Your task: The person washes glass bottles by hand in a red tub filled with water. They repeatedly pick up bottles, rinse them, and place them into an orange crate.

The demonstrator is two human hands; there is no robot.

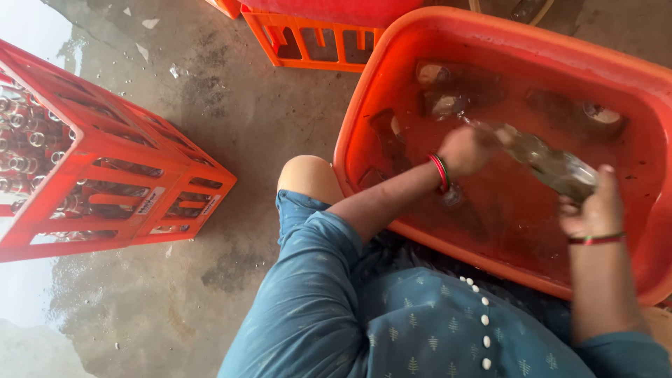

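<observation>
A clear glass bottle (pixel 546 161) lies tilted just above the water in a large orange tub (pixel 392 63). My left hand (pixel 467 149) grips its neck end, a red bangle on the wrist. My right hand (pixel 593 206) holds the bottle's base end, a dark and red band on that wrist. Several more bottles (pixel 444 105) lie sunk in the murky water at the tub's far side.
An orange crate (pixel 105 189) packed with upright glass bottles stands on the wet concrete floor at left. Another orange crate (pixel 315 42) sits behind the tub. My bare knee (pixel 308 178) and blue clothing press against the tub's near rim.
</observation>
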